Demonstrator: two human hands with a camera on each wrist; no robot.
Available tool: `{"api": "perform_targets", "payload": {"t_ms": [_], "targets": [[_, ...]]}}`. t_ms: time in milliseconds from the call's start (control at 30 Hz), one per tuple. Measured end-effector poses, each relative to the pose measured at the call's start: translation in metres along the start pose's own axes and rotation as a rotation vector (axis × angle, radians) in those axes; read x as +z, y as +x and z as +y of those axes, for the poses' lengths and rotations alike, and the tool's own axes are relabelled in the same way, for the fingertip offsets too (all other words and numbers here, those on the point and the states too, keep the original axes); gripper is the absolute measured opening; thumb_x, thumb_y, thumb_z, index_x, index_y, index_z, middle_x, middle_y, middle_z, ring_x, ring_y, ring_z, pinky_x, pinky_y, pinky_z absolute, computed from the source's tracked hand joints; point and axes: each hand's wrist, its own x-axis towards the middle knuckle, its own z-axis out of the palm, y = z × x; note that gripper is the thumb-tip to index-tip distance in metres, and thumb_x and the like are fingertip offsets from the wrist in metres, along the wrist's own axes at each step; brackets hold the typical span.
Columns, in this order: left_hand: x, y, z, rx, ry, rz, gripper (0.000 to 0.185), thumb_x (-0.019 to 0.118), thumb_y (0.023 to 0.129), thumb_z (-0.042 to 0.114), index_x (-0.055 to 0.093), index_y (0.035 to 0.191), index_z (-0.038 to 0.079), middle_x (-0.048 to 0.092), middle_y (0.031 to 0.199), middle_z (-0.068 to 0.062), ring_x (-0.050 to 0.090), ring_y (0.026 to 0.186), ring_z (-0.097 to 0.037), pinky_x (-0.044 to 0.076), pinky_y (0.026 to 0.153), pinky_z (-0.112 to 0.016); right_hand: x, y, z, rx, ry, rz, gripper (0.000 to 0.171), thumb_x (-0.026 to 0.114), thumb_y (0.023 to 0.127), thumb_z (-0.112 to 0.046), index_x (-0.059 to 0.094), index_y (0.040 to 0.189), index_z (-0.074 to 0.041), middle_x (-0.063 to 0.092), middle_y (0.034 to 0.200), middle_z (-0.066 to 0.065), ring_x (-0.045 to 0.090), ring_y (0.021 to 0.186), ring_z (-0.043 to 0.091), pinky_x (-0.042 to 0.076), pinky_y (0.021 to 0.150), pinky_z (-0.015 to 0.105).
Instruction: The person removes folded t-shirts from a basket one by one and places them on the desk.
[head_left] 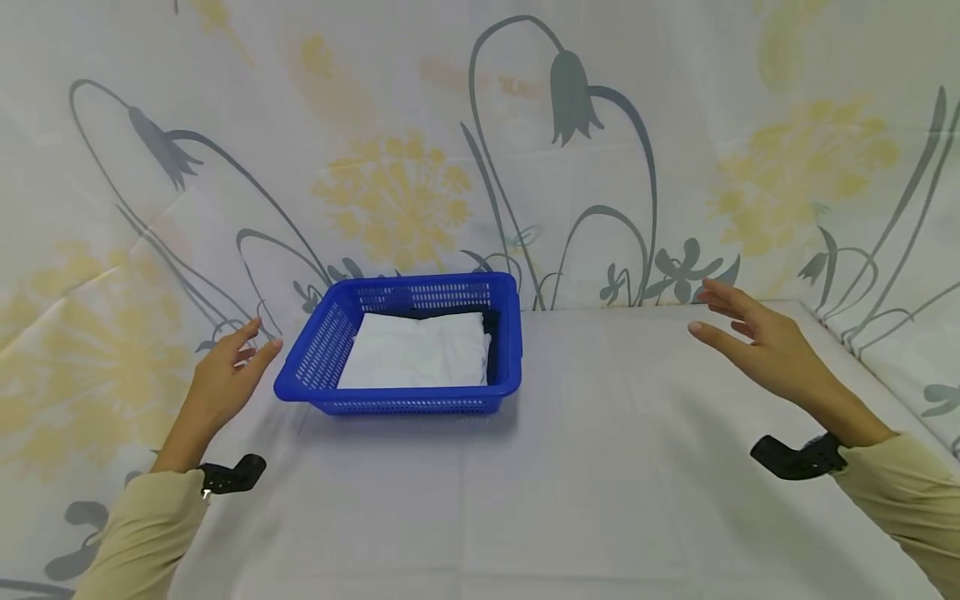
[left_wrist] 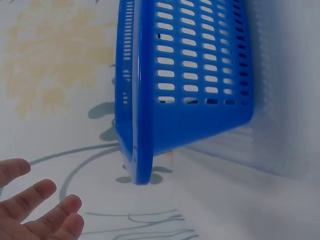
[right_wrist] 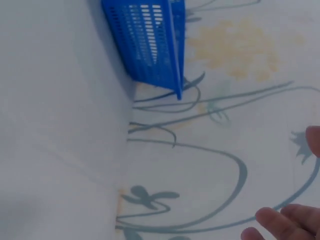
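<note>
left hand [head_left: 225,375]: fingers loose and spread, holding nothing, hovering just off the basket's near-left corner
right hand [head_left: 757,346]: wide open too, empty, up over the table [head_left: 637,467], well off to the basket's right
blue basket [head_left: 322,354]: sits between both hands, way closer to the left one
white cloth [head_left: 416,350]: folded inside the basket, something dark under its far edge
backdrop [head_left: 480,142]: flower-print sheet behind everything

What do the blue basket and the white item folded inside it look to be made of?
Blue basket: most likely moulded plastic, going by its uniform glossy colour, slotted walls and rolled rim. White item: apparently a soft woven or knit fabric, matte, with gentle creases and folded edges; the exact fibre cannot be told. Something dark lies under it.
</note>
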Motion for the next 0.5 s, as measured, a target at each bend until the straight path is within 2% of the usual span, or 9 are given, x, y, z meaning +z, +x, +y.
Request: {"api": "perform_targets", "payload": {"t_ms": [133,233,333,400,500], "targets": [[0.001,0.0,0.005,-0.021,-0.067,0.008,0.068,0.042,0.102,0.044,0.027,0.151,-0.002,0.035,0.143,-0.033,0.039,0.122,-0.057,0.04,0.088,-0.067,0.008,0.004,-0.01,0.003,0.025,0.01,0.067,0.059,0.097,-0.029,0.027,0.154,-0.015,0.045,0.144,0.018,0.041,0.128,0.038,0.034,0.101,0.052],[0.002,0.0,0.007,-0.036,-0.123,0.008,0.066,0.042,0.102,0.043,0.03,0.15,0.0,0.037,0.143,-0.031,0.039,0.123,-0.055,0.039,0.089,-0.067,0.011,0.007,-0.015,0.005,0.051,0.005,0.066,0.059,0.098,-0.029,0.028,0.154,-0.017,0.046,0.143,0.017,0.043,0.127,0.038,0.04,0.1,0.031],[0.003,0.002,0.009,-0.04,-0.196,0.009,0.064,0.044,0.102,0.042,0.032,0.15,0.002,0.04,0.142,-0.03,0.042,0.121,-0.053,0.041,0.089,-0.063,0.013,0.011,-0.018,0.02,0.105,-0.007,0.063,0.057,0.099,-0.029,0.029,0.154,-0.02,0.047,0.143,0.013,0.044,0.128,0.034,0.039,0.086,0.013],[0.004,0.003,0.011,-0.036,-0.243,0.013,0.062,0.045,0.102,0.04,0.033,0.15,0.002,0.041,0.141,-0.03,0.044,0.121,-0.05,0.042,0.092,-0.058,0.016,0.014,-0.021,0.039,0.15,-0.01,0.06,0.056,0.099,-0.03,0.031,0.153,-0.022,0.048,0.142,0.01,0.047,0.126,0.024,0.038,0.082,0.011],[0.006,0.007,0.013,-0.025,-0.309,0.013,0.061,0.047,0.102,0.037,0.033,0.149,0.001,0.043,0.138,-0.03,0.046,0.12,-0.046,0.044,0.095,-0.05,0.022,0.019,-0.026,0.062,0.23,-0.013,0.056,0.055,0.1,-0.03,0.034,0.151,-0.021,0.049,0.14,0.007,0.048,0.121,0.008,0.038,0.087,0.016]]}}
